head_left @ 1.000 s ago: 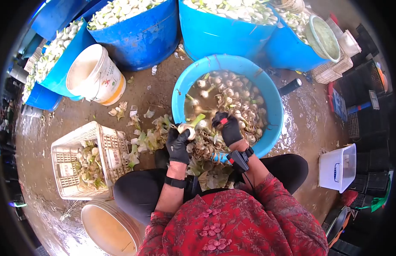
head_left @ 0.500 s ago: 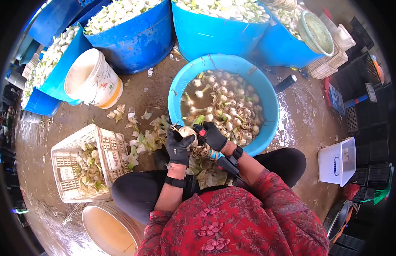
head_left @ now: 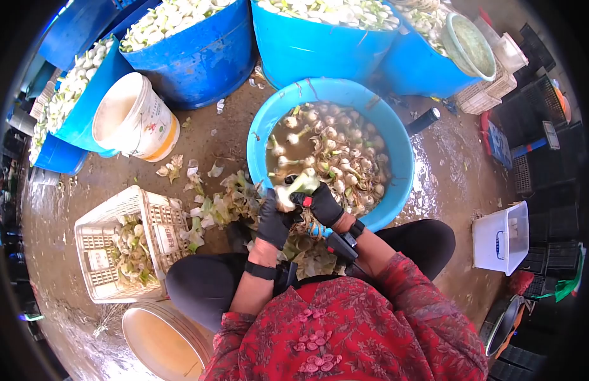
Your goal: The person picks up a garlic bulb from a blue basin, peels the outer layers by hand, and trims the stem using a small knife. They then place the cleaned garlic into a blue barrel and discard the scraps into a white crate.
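My left hand (head_left: 274,219), in a black glove, is closed round a garlic bulb (head_left: 284,200) over the near rim of the blue basin (head_left: 259,159). The bulb's pale green stalk (head_left: 305,182) points up and right, across the fingers of my right hand (head_left: 325,207). That hand, gloved too, is closed close beside the bulb on a small tool with a red part (head_left: 306,201); its blade or tip is hidden. Murky water and many garlic bulbs (head_left: 345,162) fill the basin. Stripped leaves and skins (head_left: 310,257) lie below my hands, between my legs.
On the left stand a white crate (head_left: 156,244) with bulbs inside and a white bucket (head_left: 137,120). Large blue tubs (head_left: 193,70) of peeled bulbs line the back. Loose skins (head_left: 234,200) litter the wet floor. A white bin (head_left: 501,238) stands right, another bucket (head_left: 164,340) near left.
The bulb has turned and moved slightly up, so its stalk now shows pointing up and right. My left hand has shifted right and rotated; my right hand has moved a little right and down.
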A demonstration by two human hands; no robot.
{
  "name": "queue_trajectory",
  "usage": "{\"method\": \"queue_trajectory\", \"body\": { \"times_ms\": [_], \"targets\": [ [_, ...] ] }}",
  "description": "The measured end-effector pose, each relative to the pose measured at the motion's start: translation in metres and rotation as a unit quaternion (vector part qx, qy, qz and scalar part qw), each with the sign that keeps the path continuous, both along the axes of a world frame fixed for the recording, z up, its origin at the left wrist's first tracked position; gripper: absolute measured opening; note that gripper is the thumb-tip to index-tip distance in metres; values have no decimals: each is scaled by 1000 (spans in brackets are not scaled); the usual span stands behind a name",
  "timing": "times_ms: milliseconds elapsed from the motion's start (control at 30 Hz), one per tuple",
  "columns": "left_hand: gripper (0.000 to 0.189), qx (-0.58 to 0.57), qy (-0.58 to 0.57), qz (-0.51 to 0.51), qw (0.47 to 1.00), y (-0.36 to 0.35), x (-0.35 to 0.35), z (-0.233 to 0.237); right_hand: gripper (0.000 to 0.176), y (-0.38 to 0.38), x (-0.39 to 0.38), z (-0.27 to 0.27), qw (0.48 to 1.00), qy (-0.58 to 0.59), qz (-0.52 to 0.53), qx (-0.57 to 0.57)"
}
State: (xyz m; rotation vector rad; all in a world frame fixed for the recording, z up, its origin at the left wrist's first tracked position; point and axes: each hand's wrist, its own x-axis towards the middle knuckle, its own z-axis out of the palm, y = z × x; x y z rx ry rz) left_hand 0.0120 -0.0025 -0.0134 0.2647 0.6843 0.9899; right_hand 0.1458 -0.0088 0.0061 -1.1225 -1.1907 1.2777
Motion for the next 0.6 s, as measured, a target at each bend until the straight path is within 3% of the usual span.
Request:
{"method": "queue_trajectory", "body": {
  "times_ms": [67,133,200,267,300,367,400,467,500,533,600],
  "targets": [
    [31,204,208,22,956,-2,1,-9,20,0,5,-1,998,-47,23,29],
    [26,26,82,-41,995,0,-9,2,19,-1,7,-6,999,-11,38,34],
    [34,-14,-47,-97,994,-3,-18,7,18,3,10,-8,999,-14,2,29],
    [34,-29,-97,-142,985,-2,-23,2,20,7,14,-5,1000,2,-1,5],
    [34,-28,-96,-143,985,-3,-22,2,20,7,13,-9,1000,4,-1,6],
    [33,78,141,-27,987,-7,-14,-1,21,7,11,-18,999,-13,-36,-16],
    [35,128,186,31,974,-6,-9,-1,21,5,7,-12,999,-14,-36,-17],
    [46,164,279,36,946,-7,-12,-2,21,2,0,0,996,-49,-57,42],
    [46,164,279,36,946,-7,-14,-1,19,5,4,-5,989,-108,-62,79],
    [48,169,221,26,960,-7,-16,-1,19,9,8,-16,983,-151,-100,23],
    [50,174,161,15,971,-8,-16,6,21,22,18,-29,971,-185,-150,34]
  ]
}}
